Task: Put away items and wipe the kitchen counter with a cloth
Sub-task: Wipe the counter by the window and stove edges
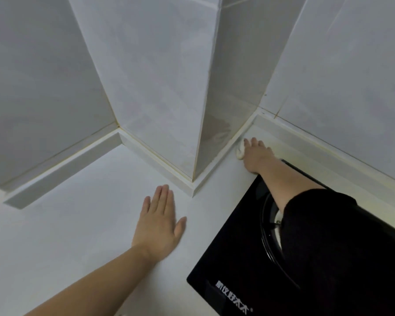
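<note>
My right hand [257, 155] reaches far across the white counter [78, 236] into the back corner, fingers straight, pressing a small white cloth [239, 152] down against the counter by the low white upstand. Only a bit of the cloth shows beside the fingers; the rest is under the hand. My left hand [161, 221] lies flat on the counter, palm down, fingers straight and together, holding nothing.
A black glass hob [233, 258] with a round burner ring [268, 226] is set into the counter under my right arm. A tiled column [169, 99] juts out between the hands. Tiled walls close the back and right.
</note>
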`<state>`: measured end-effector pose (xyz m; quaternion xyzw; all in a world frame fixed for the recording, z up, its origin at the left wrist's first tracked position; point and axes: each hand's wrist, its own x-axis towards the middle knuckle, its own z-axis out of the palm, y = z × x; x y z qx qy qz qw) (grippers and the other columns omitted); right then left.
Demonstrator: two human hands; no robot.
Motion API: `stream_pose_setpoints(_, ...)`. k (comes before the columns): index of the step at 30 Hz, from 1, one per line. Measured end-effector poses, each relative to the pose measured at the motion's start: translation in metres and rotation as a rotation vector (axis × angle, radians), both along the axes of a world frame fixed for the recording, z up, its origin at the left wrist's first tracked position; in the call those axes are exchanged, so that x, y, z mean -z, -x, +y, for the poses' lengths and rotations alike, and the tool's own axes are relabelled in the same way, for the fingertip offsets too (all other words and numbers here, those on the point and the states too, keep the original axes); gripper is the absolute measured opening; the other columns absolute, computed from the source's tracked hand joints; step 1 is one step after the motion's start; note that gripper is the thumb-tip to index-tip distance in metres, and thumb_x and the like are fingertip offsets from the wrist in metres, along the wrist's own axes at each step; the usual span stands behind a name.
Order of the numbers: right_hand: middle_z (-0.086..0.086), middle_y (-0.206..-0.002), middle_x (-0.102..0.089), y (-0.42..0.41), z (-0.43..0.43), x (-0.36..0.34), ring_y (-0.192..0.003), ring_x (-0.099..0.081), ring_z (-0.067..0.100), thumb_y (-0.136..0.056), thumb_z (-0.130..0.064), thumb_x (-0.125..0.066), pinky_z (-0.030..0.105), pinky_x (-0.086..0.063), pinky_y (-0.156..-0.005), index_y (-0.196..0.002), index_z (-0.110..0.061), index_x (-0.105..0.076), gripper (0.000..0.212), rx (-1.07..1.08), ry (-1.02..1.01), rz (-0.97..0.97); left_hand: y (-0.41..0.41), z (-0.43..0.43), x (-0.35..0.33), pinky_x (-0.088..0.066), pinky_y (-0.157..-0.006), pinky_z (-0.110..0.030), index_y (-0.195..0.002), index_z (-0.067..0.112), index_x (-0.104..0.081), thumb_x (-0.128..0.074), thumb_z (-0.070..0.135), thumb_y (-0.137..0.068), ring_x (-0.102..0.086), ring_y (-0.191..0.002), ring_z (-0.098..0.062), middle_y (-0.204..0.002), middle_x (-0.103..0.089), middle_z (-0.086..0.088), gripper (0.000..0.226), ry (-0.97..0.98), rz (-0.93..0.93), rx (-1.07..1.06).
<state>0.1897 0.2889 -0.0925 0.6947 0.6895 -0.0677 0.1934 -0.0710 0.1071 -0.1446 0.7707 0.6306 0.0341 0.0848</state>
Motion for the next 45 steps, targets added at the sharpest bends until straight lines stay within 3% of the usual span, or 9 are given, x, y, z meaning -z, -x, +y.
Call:
stream_pose_setpoints(3, 0.016, -0.156, -0.007, 0.004, -0.022, -0.003, -0.141, -0.015, 0.035, -0.091, -0.005, -0.038, 0.047, -0.022, -0.114, -0.15, -0.009, -0.004, 0.068, -0.12, 0.004, 0.031, 0.011, -0.015, 0.006, -0.011, -0.115, -0.038, -0.144, 0.002, -0.036, -0.015, 0.043, -0.1, -0.015, -0.145, -0.024, -0.152, -0.031, -0.014, 0.063, -0.067, -0.008, 0.409)
stream_pose_setpoints(7, 0.012, -0.159, 0.008, 0.023, -0.078, 0.001, -0.146, 0.0, 0.03, -0.089, 0.001, -0.036, 0.044, -0.013, -0.117, -0.151, -0.011, 0.006, 0.076, -0.331, 0.043, 0.092, 0.004, 0.001, 0.005, -0.012, -0.113, -0.038, -0.149, 0.005, -0.022, -0.026, 0.041, -0.098, -0.017, -0.145, -0.028, -0.156, -0.021, -0.013, 0.062, -0.076, 0.059, 0.687)
stream_pose_setpoints(11, 0.006, -0.159, 0.014, 0.006, -0.065, -0.004, -0.147, 0.005, 0.023, -0.088, 0.007, -0.034, 0.042, -0.006, -0.119, -0.151, -0.014, 0.01, 0.08, -0.318, 0.072, 0.108, 0.001, 0.015, 0.008, -0.011, -0.114, -0.039, -0.151, 0.005, -0.017, -0.033, 0.04, -0.095, -0.013, -0.146, -0.028, -0.158, -0.014, -0.013, 0.068, -0.072, 0.046, 0.79)
stream_pose_setpoints(16, 0.012, -0.159, 0.003, -0.018, 0.009, 0.0, -0.146, -0.006, 0.028, -0.098, -0.002, -0.031, 0.044, -0.013, -0.118, -0.151, -0.008, 0.004, 0.064, -0.091, 0.01, 0.058, 0.001, 0.025, 0.013, -0.012, -0.114, -0.039, -0.151, 0.008, -0.018, -0.035, 0.042, -0.094, -0.014, -0.146, -0.026, -0.158, -0.016, -0.01, 0.069, -0.101, 0.046, 0.828)
stream_pose_setpoints(21, 0.015, -0.145, -0.03, -0.004, 0.025, 0.008, -0.132, -0.031, 0.032, -0.095, -0.013, -0.034, 0.046, -0.029, -0.108, -0.146, -0.005, -0.02, 0.054, 0.029, -0.122, 0.091, -0.003, 0.031, 0.017, -0.011, -0.115, -0.038, -0.152, 0.014, -0.015, -0.034, 0.038, -0.095, -0.012, -0.147, -0.02, -0.159, -0.015, -0.003, 0.065, -0.112, 0.026, 0.806)
stream_pose_setpoints(28, 0.009, -0.159, -0.006, -0.003, -0.048, -0.002, -0.145, -0.013, 0.026, -0.089, 0.008, -0.039, 0.044, -0.02, -0.115, -0.151, -0.007, -0.006, 0.071, -0.328, -0.019, 0.112, -0.005, 0.032, 0.018, -0.015, -0.114, -0.039, -0.152, 0.016, -0.018, -0.032, 0.037, -0.094, -0.016, -0.146, -0.02, -0.158, -0.018, -0.002, 0.063, -0.077, 0.002, 0.777)
stream_pose_setpoints(35, 0.014, -0.135, -0.034, -0.062, 0.014, -0.012, -0.121, -0.035, 0.032, -0.092, -0.013, -0.05, 0.043, -0.041, -0.093, -0.138, -0.013, -0.037, 0.048, 0.017, -0.093, -0.17, -0.006, 0.033, 0.022, -0.017, -0.113, -0.04, -0.152, 0.016, -0.019, -0.034, 0.037, -0.092, -0.018, -0.146, -0.021, -0.158, -0.02, -0.001, 0.064, -0.126, -0.037, 0.783)
stream_pose_setpoints(42, 0.01, -0.129, -0.052, -0.022, 0.015, -0.009, -0.119, -0.049, 0.028, -0.086, -0.001, -0.056, 0.024, -0.036, -0.1, -0.121, -0.009, -0.065, 0.037, -0.164, -0.078, 0.297, -0.007, 0.036, 0.018, -0.017, -0.113, -0.04, -0.151, 0.015, -0.021, -0.034, 0.036, -0.091, -0.021, -0.145, -0.022, -0.157, -0.023, -0.002, 0.064, -0.136, -0.004, 0.79)
stream_pose_setpoints(45, 0.007, -0.119, -0.055, -0.005, -0.023, -0.012, -0.112, -0.051, 0.017, -0.076, 0.012, -0.056, 0.008, -0.031, -0.086, -0.108, -0.008, -0.072, 0.041, -0.324, 0.116, 0.457, -0.008, 0.036, 0.017, -0.017, -0.113, -0.039, -0.15, 0.014, -0.025, -0.033, 0.035, -0.091, -0.023, -0.144, -0.023, -0.156, -0.024, -0.003, 0.063, -0.146, 0.01, 0.791)
